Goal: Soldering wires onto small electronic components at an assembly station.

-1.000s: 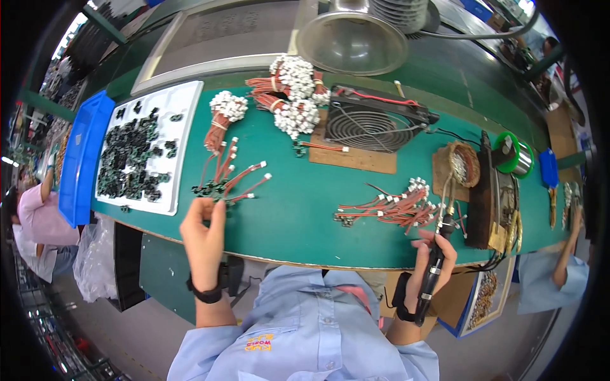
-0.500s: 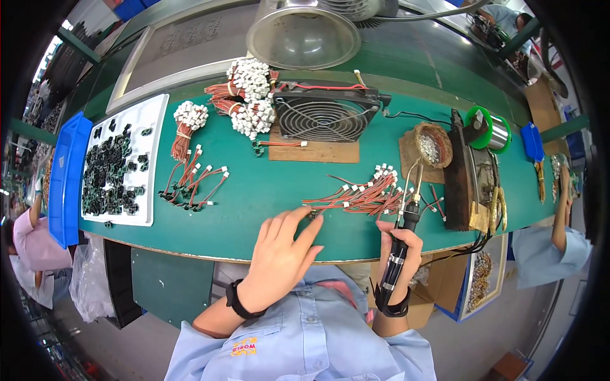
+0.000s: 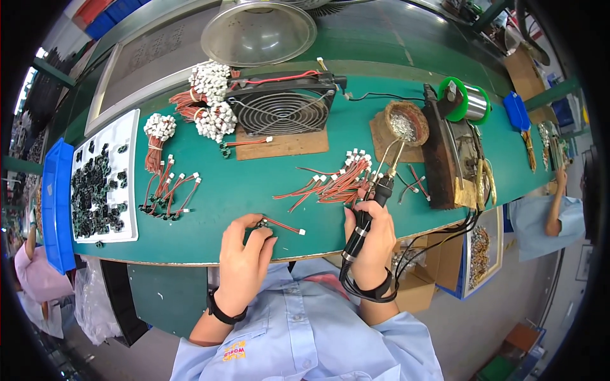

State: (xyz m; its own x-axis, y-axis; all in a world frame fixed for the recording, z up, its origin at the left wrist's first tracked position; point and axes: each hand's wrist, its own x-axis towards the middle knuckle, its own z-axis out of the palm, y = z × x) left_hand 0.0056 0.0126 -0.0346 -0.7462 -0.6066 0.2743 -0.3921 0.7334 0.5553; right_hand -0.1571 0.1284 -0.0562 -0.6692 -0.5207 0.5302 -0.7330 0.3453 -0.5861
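My left hand (image 3: 244,254) pinches a small dark green circuit board (image 3: 263,223) near the table's front edge. From that board a red lead wire (image 3: 283,225) with a white connector lies out to the right. In my right hand (image 3: 375,244) is a soldering iron (image 3: 360,232), gripped by its black handle. Its metal end points away from me, toward a round brown dish (image 3: 419,120) of silvery bits. Just beyond the iron lies a loose pile of red lead wires (image 3: 337,186) with white connectors.
A white tray (image 3: 130,190) of small boards stands at left beside a blue bin (image 3: 57,209). Wired boards (image 3: 166,206) and bundled leads (image 3: 213,98) lie nearby. A black fan (image 3: 283,108) stands at the back, a solder spool (image 3: 473,105) at right. Co-workers sit either side.
The view has shifted, with table things now further left. My left hand has come away from the wire pile with the board, its lead now plainly visible. My right hand still holds the iron.
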